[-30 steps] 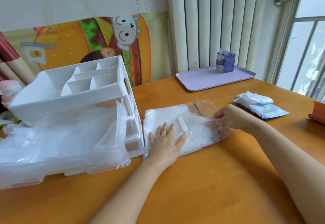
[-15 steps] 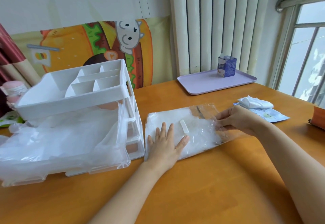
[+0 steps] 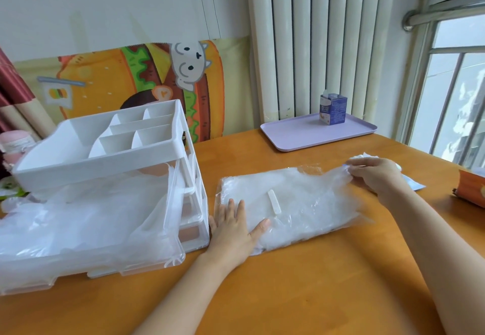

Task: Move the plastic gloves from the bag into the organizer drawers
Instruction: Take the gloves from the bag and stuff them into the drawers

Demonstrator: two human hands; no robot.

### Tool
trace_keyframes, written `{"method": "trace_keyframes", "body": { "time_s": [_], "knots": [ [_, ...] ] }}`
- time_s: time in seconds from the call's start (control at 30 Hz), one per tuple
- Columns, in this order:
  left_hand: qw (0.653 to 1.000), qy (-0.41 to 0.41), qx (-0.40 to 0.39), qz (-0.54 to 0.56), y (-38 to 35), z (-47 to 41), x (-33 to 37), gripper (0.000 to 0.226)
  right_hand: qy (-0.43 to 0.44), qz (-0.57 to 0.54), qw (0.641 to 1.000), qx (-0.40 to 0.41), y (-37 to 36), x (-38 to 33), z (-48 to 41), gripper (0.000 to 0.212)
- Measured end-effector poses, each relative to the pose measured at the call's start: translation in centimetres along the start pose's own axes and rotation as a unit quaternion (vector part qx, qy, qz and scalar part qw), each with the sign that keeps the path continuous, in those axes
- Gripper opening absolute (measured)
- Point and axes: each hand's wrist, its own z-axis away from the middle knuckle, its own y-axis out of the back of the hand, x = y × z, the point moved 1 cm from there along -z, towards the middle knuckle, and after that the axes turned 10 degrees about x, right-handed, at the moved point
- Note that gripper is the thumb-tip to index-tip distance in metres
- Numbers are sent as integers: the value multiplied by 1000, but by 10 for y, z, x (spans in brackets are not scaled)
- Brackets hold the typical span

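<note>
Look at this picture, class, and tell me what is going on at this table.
A person is working at a wooden table. The left hand presses flat on a clear bag of plastic gloves. The right hand pinches thin plastic at the bag's right end; glove or bag edge, I cannot tell. Beside the bag stands a white organizer, its drawer pulled out and holding loose gloves.

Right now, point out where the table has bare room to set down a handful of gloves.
Widest bare patch: the near table in front of the bag, between the forearms. A smaller strip lies between the bag and the purple tray. Crowded: the organizer with its open drawer on the left, and the orange box beyond the right hand.
</note>
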Motion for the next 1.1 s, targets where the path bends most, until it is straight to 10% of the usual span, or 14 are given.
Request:
{"method": "trace_keyframes", "body": {
  "time_s": [0.17, 0.47, 1.1],
  "knots": [
    [999, -20, 35, 37, 14, -2, 14, 75, -100, 61, 980, -163, -8, 9, 0, 31],
    [970, -132, 31, 201, 10, -32, 102, 52, 11, 191, 964, -186, -6, 9, -6, 10],
    [904, -156, 155, 367, -9, -62, 108, 12, -63, 30, 962, -264, 9, -5, -13, 26]
  ]
}}
